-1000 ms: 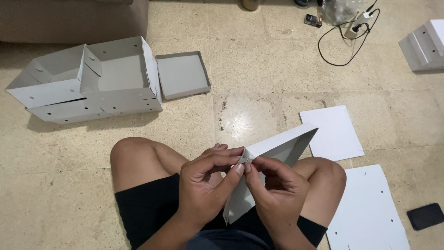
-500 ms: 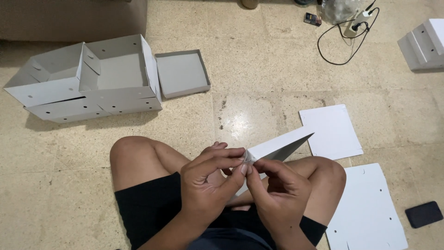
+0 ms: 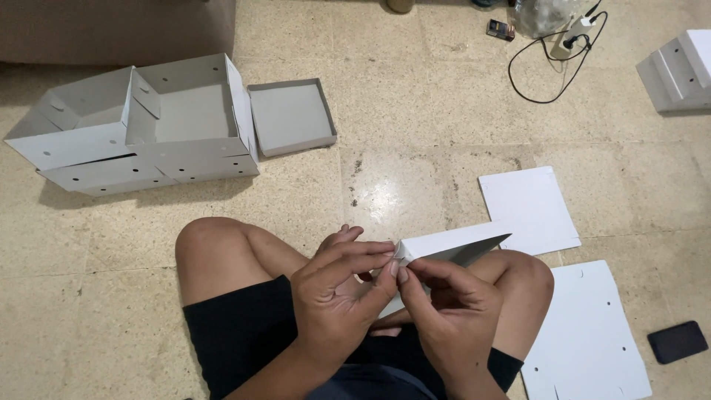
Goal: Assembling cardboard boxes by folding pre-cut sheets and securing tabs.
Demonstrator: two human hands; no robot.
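Note:
I sit cross-legged on a stone floor. Both hands hold a white cardboard sheet (image 3: 453, 247) over my lap. My left hand (image 3: 337, 296) pinches its near corner between thumb and fingertips. My right hand (image 3: 448, 315) grips the same corner from below, thumb against the fold. The sheet is turned almost edge-on and points right, its tip above my right knee (image 3: 527, 275).
Stacked folded grey-white boxes (image 3: 141, 126) stand at the far left with a shallow tray (image 3: 290, 116) beside them. Flat white sheets (image 3: 527, 209) (image 3: 589, 337) lie at my right, a dark phone (image 3: 677, 341) further right. A black cable (image 3: 548, 55) and more boxes (image 3: 678, 70) lie at the back.
The cardboard sheet has tilted flatter, going from a raised triangle to nearly edge-on. Both hands stay pinched on its near corner.

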